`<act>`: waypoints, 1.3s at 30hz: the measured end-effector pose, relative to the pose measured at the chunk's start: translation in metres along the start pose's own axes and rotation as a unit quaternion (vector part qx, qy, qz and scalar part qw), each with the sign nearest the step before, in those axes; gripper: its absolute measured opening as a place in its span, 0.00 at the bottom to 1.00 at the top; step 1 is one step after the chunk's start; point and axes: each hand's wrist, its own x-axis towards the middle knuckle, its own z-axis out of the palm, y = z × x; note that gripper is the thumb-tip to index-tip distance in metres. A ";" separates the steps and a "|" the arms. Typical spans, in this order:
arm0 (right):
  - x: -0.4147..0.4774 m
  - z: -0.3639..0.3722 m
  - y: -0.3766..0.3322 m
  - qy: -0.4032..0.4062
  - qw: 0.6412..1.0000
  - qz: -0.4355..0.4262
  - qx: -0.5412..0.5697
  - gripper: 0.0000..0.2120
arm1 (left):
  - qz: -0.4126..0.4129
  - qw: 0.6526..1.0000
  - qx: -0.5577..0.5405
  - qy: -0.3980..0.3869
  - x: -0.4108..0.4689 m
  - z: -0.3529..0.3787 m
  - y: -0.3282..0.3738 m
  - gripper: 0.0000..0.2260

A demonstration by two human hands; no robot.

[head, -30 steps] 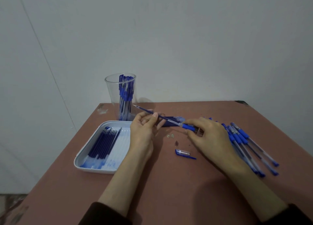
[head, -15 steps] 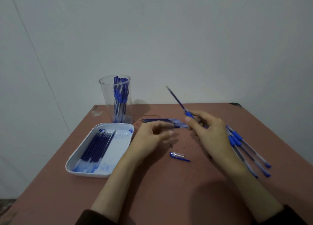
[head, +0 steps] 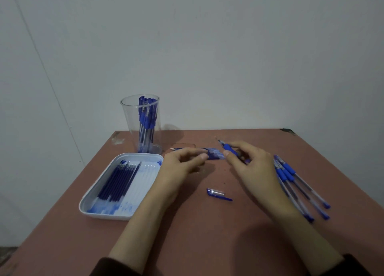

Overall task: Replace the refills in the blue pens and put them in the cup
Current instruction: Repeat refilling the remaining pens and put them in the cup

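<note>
Between right hand (head: pixel 256 168) fingers (head: pixel 239 145) lies a pen (head: pixel 227 147).

pens (head: pixel 291 178) — blue | cup (head: pixel 128 126) — clear | tray (head: pixel 104 216) white | table (head: pixel 207 234) reddish-brown

Site: plain indoor room. Whether home or office cannot be determined, and it reads as a bare desk corner. Evidence: blank grey wall (head: pixel 207 47) beyond both hands, with a reddish table (head: pixel 207 244) set against it. Stationery only: clear cup (head: pixel 128 126) of pens (head: pixel 146 117) beyond the left hand (head: pixel 178 167). White tray (head: pixel 104 215) of refills (head: pixel 118 182) to that hand's left. Loose pens (head: pixel 291 178) lie right of the right hand (head: pixel 253 167), which holds one pen (head: pixel 229 148).
</note>
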 end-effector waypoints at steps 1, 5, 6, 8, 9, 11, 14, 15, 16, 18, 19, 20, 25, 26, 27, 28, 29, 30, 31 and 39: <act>-0.002 0.001 0.000 -0.002 0.999 -0.029 -0.042 0.06 | -0.017 0.997 -0.075 0.004 0.000 0.001 0.002 0.05; -0.005 0.004 0.002 -0.022 0.989 -0.083 -0.122 0.08 | -0.054 0.974 -0.218 0.012 0.001 0.001 0.007 0.05; -0.005 0.004 0.002 -0.023 0.988 -0.088 -0.128 0.08 | -0.056 0.972 -0.226 0.013 0.001 0.001 0.007 0.05; -0.006 0.004 0.002 -0.028 0.986 -0.091 -0.137 0.09 | -0.060 0.970 -0.234 0.011 0.001 0.002 0.008 0.05; -0.006 0.004 0.001 -0.032 0.985 -0.091 -0.140 0.09 | -0.059 0.971 -0.233 0.007 0.001 0.002 0.008 0.05; -0.006 0.004 0.000 -0.037 0.984 -0.094 -0.146 0.09 | -0.048 0.976 -0.214 -0.002 0.000 0.003 0.007 0.05; -0.007 0.005 0.001 -0.049 0.981 -0.096 -0.159 0.10 | -0.025 0.990 -0.139 -0.017 -0.002 0.006 0.003 0.05; -0.007 0.005 0.001 -0.055 0.981 -0.094 -0.162 0.10 | -0.018 0.993 -0.117 -0.021 -0.003 0.006 0.003 0.05; -0.007 0.005 0.001 -0.058 0.981 -0.092 -0.159 0.11 | -0.010 0.995 -0.101 -0.020 -0.002 0.007 0.001 0.06; -0.006 0.005 0.000 -0.061 0.987 -0.076 -0.130 0.10 | 0.007 0.996 -0.092 -0.015 -0.001 0.006 0.001 0.08; -0.006 0.005 -0.002 -0.063 0.990 -0.060 -0.106 0.09 | 0.013 0.995 -0.097 -0.014 -0.001 0.005 0.001 0.10; -0.006 0.005 -0.003 -0.068 0.994 -0.040 -0.079 0.09 | 0.022 0.994 -0.105 -0.016 0.000 0.005 0.001 0.12; -0.006 0.009 -0.008 -0.081 0.996 0.010 0.030 0.08 | 0.037 0.985 -0.165 -0.046 0.001 0.007 0.003 0.19; -0.006 0.008 -0.010 -0.088 0.995 0.013 0.049 0.09 | 0.036 0.984 -0.172 -0.043 0.001 0.008 0.003 0.20; -0.006 0.007 -0.012 -0.096 0.993 0.017 0.073 0.09 | 0.033 0.984 -0.173 -0.036 0.001 0.008 0.003 0.19; -0.006 0.006 -0.013 -0.104 0.990 0.022 0.097 0.09 | 0.034 0.985 -0.165 -0.028 0.002 0.008 0.001 0.17; -0.006 0.006 -0.015 -0.110 0.986 0.030 0.118 0.08 | 0.032 0.987 -0.156 -0.021 0.002 0.008 0.001 0.13; -0.006 0.006 -0.015 -0.110 0.984 0.038 0.133 0.07 | 0.030 0.989 -0.146 -0.019 0.003 0.007 -0.001 0.10; -0.005 0.006 -0.015 -0.107 0.983 0.044 0.140 0.07 | 0.030 0.990 -0.133 -0.022 0.003 0.006 -0.003 0.09; -0.007 0.004 -0.019 -0.115 0.986 0.036 0.116 0.07 | 0.005 0.986 -0.156 -0.062 -0.002 0.012 -0.001 0.15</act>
